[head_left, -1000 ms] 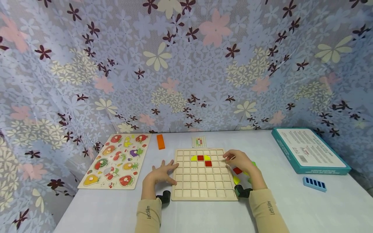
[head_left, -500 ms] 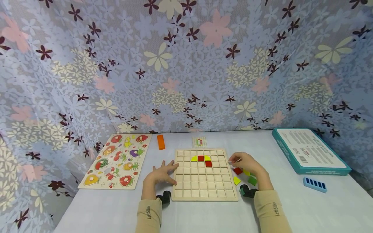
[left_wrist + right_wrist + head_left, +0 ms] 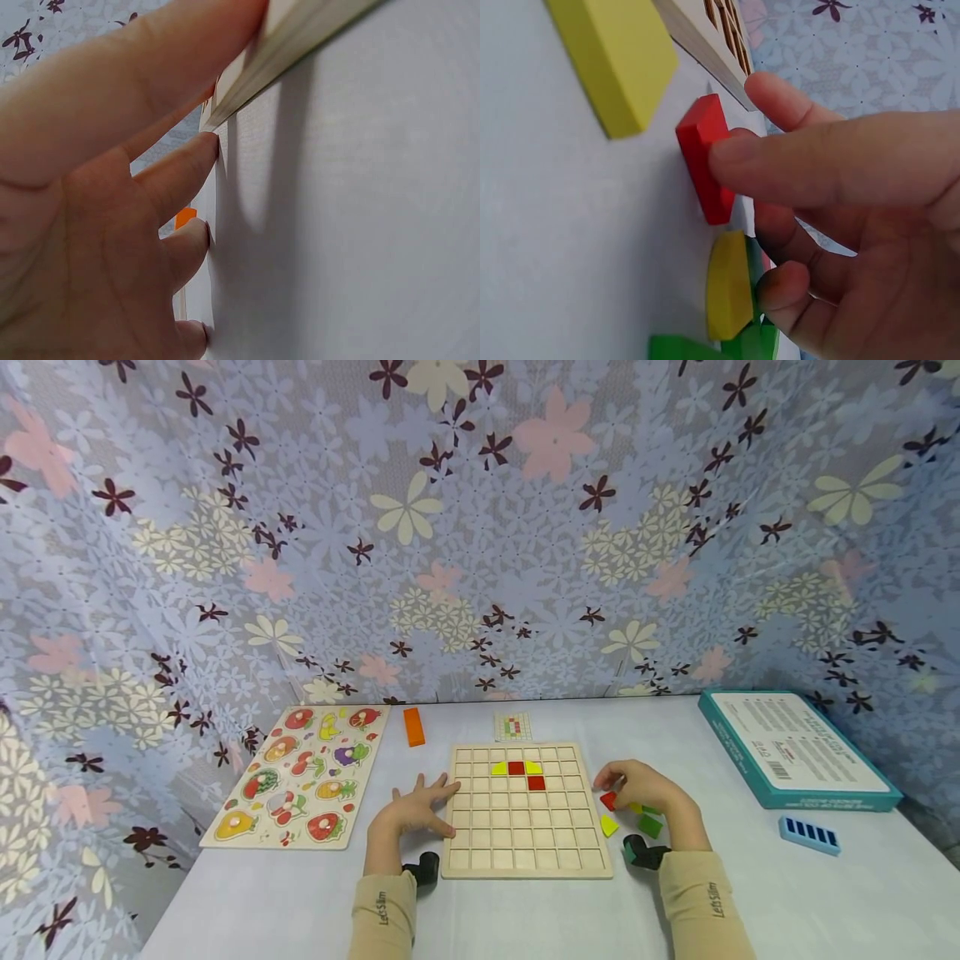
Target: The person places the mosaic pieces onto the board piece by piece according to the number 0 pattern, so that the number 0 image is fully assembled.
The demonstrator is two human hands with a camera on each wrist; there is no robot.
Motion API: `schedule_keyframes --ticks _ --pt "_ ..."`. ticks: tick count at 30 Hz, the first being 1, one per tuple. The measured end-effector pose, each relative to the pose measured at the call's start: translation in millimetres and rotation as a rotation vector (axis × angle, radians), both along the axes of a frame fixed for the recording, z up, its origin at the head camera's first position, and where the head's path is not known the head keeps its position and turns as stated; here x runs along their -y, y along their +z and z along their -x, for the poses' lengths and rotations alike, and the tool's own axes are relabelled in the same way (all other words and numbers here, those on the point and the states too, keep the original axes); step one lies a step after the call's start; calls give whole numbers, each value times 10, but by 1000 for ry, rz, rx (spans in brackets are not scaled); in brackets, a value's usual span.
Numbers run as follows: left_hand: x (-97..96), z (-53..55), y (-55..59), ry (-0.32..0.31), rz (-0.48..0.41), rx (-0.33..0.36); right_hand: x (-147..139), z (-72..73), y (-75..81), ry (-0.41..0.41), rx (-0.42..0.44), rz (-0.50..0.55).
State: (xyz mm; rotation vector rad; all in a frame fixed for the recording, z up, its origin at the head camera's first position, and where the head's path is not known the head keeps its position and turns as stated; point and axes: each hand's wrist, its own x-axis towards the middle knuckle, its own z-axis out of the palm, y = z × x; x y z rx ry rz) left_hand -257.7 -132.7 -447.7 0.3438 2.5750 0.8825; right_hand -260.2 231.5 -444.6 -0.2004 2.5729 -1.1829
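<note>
**Head view: right hand at the red tile**

Right hand pinches a red tile lying on the table, just right of the grid board, among yellow and green pieces. Left hand lies flat, fingers straight, against the board's left edge. I'd grip the tile by its sides and keep bracing the board.
</note>
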Motion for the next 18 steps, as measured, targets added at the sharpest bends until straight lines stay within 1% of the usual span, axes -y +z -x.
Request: schedule_keyframes --ticks 4,9,13,18 --pt "0 1 5 0 6 -1 -4 -1 6 -3 3 -19" --pt "3 3 2 -6 7 -3 -5 7 -18 -15 -28 -57" --pt "5 4 -1 -11 5 -3 6 17 -38 -53 -39 -66" --pt "8 9 0 -16 4 -2 27 18 -39 -99 -33 -68"
